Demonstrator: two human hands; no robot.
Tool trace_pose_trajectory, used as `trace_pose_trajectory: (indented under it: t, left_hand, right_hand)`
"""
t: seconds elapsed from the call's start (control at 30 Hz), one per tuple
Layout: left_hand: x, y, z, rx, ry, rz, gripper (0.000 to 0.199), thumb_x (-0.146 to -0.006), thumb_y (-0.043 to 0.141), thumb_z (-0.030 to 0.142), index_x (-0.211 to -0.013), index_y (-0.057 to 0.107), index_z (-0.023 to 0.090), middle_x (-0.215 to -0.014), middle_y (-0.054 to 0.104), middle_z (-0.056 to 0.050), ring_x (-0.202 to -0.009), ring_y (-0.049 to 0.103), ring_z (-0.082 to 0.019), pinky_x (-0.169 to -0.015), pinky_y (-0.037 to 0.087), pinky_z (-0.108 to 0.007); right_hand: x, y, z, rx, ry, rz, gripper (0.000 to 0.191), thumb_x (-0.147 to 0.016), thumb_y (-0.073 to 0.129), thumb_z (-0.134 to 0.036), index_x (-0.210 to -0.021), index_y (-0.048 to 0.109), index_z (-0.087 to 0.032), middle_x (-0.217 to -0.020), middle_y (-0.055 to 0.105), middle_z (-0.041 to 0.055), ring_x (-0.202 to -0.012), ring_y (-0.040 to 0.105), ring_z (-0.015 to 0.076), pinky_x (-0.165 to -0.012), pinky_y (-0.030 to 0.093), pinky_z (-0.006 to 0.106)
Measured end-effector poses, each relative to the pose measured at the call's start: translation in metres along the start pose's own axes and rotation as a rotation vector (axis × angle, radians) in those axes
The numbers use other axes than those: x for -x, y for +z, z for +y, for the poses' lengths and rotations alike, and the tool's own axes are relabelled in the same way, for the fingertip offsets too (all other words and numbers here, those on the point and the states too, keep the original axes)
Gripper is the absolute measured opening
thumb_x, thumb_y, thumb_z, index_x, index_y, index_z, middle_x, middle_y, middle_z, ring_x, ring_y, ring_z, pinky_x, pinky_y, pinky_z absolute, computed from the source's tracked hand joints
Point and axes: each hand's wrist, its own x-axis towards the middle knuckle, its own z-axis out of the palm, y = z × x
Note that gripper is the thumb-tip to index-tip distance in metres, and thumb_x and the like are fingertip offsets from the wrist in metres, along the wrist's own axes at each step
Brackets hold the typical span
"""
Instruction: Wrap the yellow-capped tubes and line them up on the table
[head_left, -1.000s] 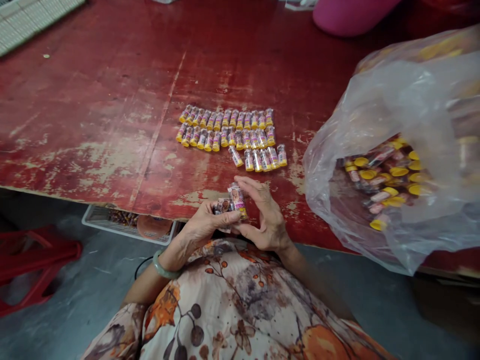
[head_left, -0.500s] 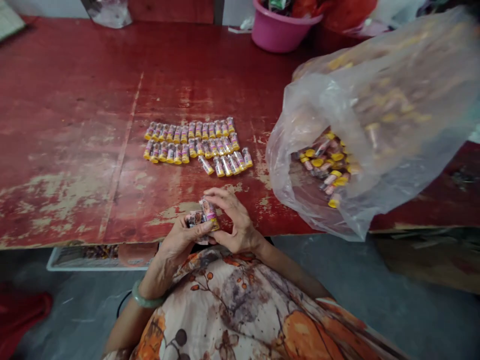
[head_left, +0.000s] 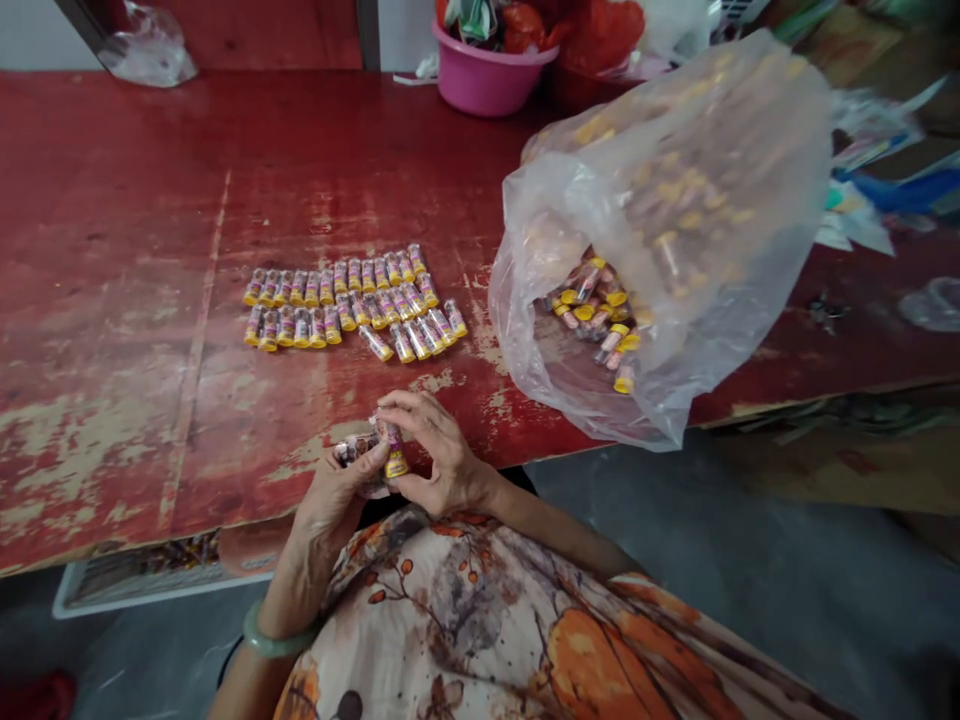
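Observation:
My left hand (head_left: 334, 500) is closed on several small printed packets or labels, at the table's front edge. With its thumb it also presses a clear vial (head_left: 395, 455) with a yellow cap. My right hand (head_left: 442, 460) has its fingers around the same vial, fingertips at the top and thumb near the cap. Beyond my hands, several yellow-capped vials (head_left: 301, 327) lie side by side in uneven rows on the red table (head_left: 112, 240). To the right, a large clear plastic bag (head_left: 570, 400) lies open with many more such vials (head_left: 600, 305) inside.
A pink basin (head_left: 495, 80) with colourful items stands at the back, beside red bags (head_left: 607, 35). A crumpled plastic bag (head_left: 154, 50) sits at the back left. Below the table edge at left is a white tray (head_left: 75, 595) holding vials. Loose wrappers (head_left: 855, 225) lie far right.
The camera view has turned to the right, so the table's things appear further left. Both hands stay together at the table edge, and my right fingers have closed in on the vial.

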Motion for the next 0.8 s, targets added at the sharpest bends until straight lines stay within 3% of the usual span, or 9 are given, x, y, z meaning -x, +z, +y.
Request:
trace_pose_trajectory:
  t: [0.37,0.47,0.57,0.7,0.77,0.8]
  left_hand:
    - [-0.005,0.001,0.003,-0.080,-0.050,0.000,0.027,-0.060,0.085,0.025,-0.080,0.071,0.013,-0.074,0.068,-0.004,-0.063,0.061,-0.013,-0.062,0.051,-0.022]
    - [-0.009,-0.002,0.007,-0.147,-0.075,-0.015,0.033,-0.059,0.085,0.033,-0.081,0.070,0.013,-0.073,0.068,-0.005,-0.060,0.061,-0.014,-0.058,0.051,-0.023]
    - [-0.025,-0.008,0.016,-0.250,-0.072,0.086,0.045,-0.054,0.086,0.042,-0.083,0.069,0.012,-0.072,0.067,-0.005,-0.060,0.061,-0.016,-0.054,0.053,-0.025]
    - [-0.064,-0.018,0.034,-0.518,0.115,0.298,0.039,-0.058,0.081,0.045,-0.071,0.061,0.013,-0.057,0.059,0.000,-0.050,0.055,-0.012,-0.047,0.050,-0.022]
    - [-0.086,-0.021,0.044,-0.595,0.166,0.337,0.035,-0.061,0.078,0.043,-0.065,0.057,0.014,-0.051,0.054,0.001,-0.044,0.051,-0.011,-0.044,0.047,-0.021]
    - [-0.095,-0.022,0.049,-0.616,0.179,0.344,0.034,-0.062,0.077,0.041,-0.063,0.057,0.014,-0.049,0.053,0.002,-0.043,0.051,-0.011,-0.043,0.046,-0.020]
  right_hand:
    - [0.006,0.004,0.010,0.062,-0.062,-0.044,0.061,-0.071,0.054,-0.020,-0.130,0.042,-0.013,-0.127,0.052,0.0173,-0.119,0.050,0.0257,-0.100,0.043,0.043]
    - [0.003,-0.003,0.016,0.099,-0.109,-0.126,0.064,-0.078,0.061,-0.032,-0.134,0.039,-0.011,-0.135,0.046,0.0210,-0.125,0.046,0.0280,-0.102,0.042,0.044]
    - [-0.004,-0.038,0.031,0.228,-0.083,-0.041,0.060,-0.082,0.064,-0.041,-0.131,0.043,-0.013,-0.136,0.045,0.0203,-0.127,0.045,0.0281,-0.102,0.043,0.045]
    - [-0.018,-0.119,0.085,0.691,0.147,0.311,0.021,-0.087,0.052,-0.026,-0.104,0.059,-0.015,-0.107,0.061,0.0141,-0.106,0.057,0.0247,-0.096,0.046,0.045]
    - [-0.026,-0.154,0.123,0.933,0.354,0.307,0.020,-0.085,0.046,-0.022,-0.096,0.060,-0.012,-0.106,0.059,0.0181,-0.105,0.055,0.0295,-0.092,0.045,0.049]
    - [-0.029,-0.167,0.140,0.989,0.424,0.224,0.022,-0.084,0.045,-0.021,-0.099,0.059,-0.012,-0.108,0.057,0.0198,-0.105,0.054,0.0316,-0.088,0.045,0.050]
